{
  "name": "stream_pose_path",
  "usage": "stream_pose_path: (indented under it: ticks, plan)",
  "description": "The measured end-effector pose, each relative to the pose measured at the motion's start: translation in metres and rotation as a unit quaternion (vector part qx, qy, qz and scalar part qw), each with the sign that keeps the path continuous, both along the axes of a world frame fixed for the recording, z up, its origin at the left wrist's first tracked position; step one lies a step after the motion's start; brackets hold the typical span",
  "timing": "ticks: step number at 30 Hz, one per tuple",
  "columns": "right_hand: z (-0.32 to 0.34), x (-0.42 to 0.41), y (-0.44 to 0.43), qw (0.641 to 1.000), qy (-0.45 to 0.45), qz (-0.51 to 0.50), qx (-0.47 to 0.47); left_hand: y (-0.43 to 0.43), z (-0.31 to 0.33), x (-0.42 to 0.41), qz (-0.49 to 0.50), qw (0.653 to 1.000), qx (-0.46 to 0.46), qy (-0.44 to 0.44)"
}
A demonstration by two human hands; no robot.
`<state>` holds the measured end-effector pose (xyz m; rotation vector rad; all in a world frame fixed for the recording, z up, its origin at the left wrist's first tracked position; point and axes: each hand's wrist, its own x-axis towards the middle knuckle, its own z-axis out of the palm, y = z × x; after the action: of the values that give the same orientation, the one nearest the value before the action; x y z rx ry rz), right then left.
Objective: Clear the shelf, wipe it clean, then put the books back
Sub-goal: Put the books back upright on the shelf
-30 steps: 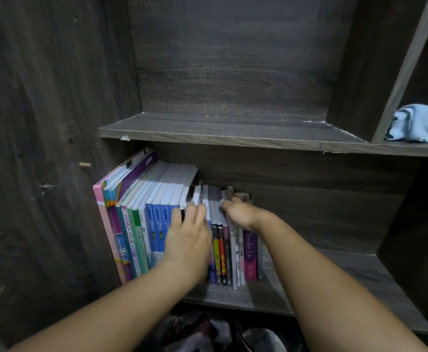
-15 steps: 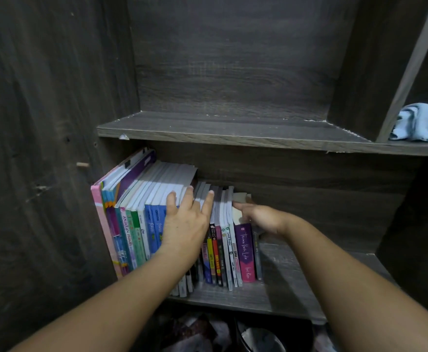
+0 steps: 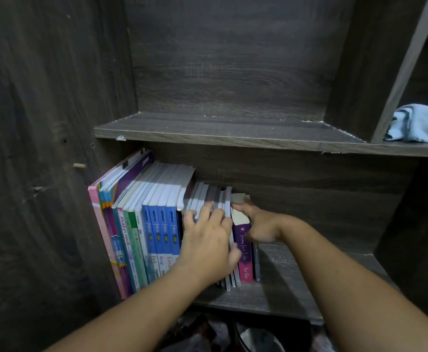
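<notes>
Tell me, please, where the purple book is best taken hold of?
Pinch the purple book across its spine near the top, coming from the front right. It stands upright, spine outward, near the row's right end, with bare shelf on that side; books pack its left. The right hand grips its top.

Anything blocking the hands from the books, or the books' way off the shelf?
Nothing visible. The left hand lies on the thin books, the right hand grips the purple book, and the shelf front is open.
</notes>
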<state>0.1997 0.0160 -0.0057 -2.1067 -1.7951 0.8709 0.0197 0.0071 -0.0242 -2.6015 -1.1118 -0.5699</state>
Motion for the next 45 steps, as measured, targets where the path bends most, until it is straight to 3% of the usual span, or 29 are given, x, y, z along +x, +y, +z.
stream_pose_path:
  ticks: [3,5,7,10,15,19,24,30,37,45]
  plan:
    - [-0.004,0.004,0.005,0.998,0.057,-0.026,0.021,-0.012,-0.009,0.006,-0.016,0.997,-0.03,-0.076]
    - [-0.009,0.003,0.006,0.994,0.093,-0.034,0.043,-0.024,-0.012,0.013,-0.02,0.985,-0.104,-0.135]
    - [-0.016,0.002,0.007,0.991,0.109,-0.039,0.06,-0.029,-0.009,0.021,0.022,0.961,-0.187,-0.203]
    - [-0.019,-0.002,0.013,0.989,0.12,-0.052,0.063,-0.029,-0.001,0.034,0.097,0.933,-0.231,-0.257]
    - [-0.018,-0.004,0.017,0.988,0.13,-0.068,0.051,-0.031,-0.009,0.042,0.131,0.966,-0.16,-0.156]
    - [-0.019,-0.005,0.017,0.985,0.135,-0.082,0.061,-0.033,0.001,0.03,0.111,0.977,-0.156,-0.09]
    - [-0.007,-0.009,0.018,0.983,0.137,-0.1,0.065,-0.038,0.031,-0.004,0.092,0.979,-0.172,-0.059]
    - [0.005,-0.028,0.032,0.99,0.092,-0.108,0.001,-0.028,0.063,-0.044,0.08,0.97,-0.23,0.007]
    - [0.013,-0.051,0.035,0.989,-0.017,-0.143,-0.02,-0.023,0.088,-0.073,0.091,0.959,-0.261,0.067]
    - [0.015,-0.051,0.03,0.986,0.042,-0.161,-0.009,-0.021,0.096,-0.081,0.099,0.951,-0.282,0.076]
